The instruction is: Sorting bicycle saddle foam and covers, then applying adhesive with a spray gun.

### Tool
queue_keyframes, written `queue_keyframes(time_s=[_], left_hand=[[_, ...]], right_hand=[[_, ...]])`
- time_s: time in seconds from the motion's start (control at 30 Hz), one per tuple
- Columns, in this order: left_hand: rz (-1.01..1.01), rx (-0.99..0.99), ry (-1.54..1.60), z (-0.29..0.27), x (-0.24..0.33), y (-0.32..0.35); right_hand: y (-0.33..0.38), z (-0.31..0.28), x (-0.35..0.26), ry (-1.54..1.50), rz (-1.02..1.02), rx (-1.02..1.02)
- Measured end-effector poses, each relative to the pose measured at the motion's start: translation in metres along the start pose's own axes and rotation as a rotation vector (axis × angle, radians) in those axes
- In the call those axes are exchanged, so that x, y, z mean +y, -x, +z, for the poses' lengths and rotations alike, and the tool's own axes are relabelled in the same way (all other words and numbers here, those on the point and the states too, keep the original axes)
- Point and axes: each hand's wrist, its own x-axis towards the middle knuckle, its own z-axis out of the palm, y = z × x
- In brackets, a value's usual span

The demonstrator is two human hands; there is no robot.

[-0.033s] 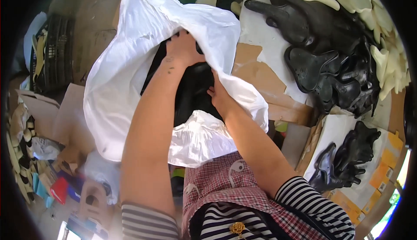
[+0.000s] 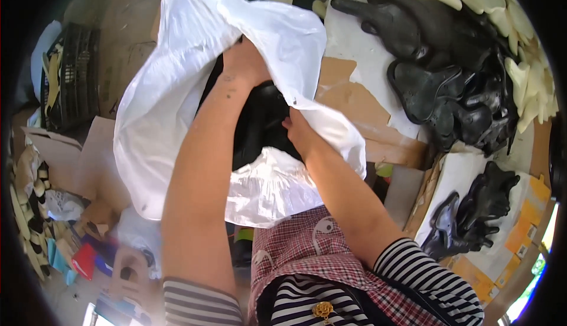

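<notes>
A large white plastic sack [image 2: 156, 143] gapes open in front of me, with dark contents [image 2: 260, 122] that look like black moulded pieces. My left hand [image 2: 247, 65] reaches to the far side of its mouth, and the overhanging sack covers its fingers. Just inside the right rim is my right hand [image 2: 300, 130], lower and nearer to me. A fingertip or two of it shows against the black contents; the remaining fingers are hidden. Whether either hand grips anything cannot be made out.
Glossy black moulded pieces [image 2: 434, 93] are heaped at the right, with cream-coloured ones [image 2: 522, 90] beyond. More black pieces [image 2: 466, 217] lie on a white sheet nearer me. At the left are a black plastic crate [image 2: 71, 78], cardboard [image 2: 97, 157] and a beige plastic stool [image 2: 127, 273].
The fingers of my left hand, partly seen before, have slipped under the sack's fold. Fewer fingers of my right hand show. The sack's upper edge has shifted slightly.
</notes>
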Motion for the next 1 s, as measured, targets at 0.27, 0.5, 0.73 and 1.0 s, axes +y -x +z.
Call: queue_keyframes(time_s=[0.27, 0.5, 0.73, 1.0], left_hand=[[-0.050, 0.124, -0.265, 0.039, -0.004, -0.017], [0.040, 0.255, -0.079, 0.052, -0.048, -0.004], [-0.220, 0.059, 0.038, 0.009, 0.017, 0.089], [-0.303, 0.598, 0.227, -0.019, 0.004, 0.195]], right_hand=[[-0.014, 0.027, -0.017, 0.123, 0.011, 0.107], [0.027, 0.052, 0.000, -0.019, -0.061, 0.183], [0.043, 0.037, 0.041, -0.022, -0.318, 0.153], [0.144, 0.052, 0.040, 0.282, -0.601, -0.192]])
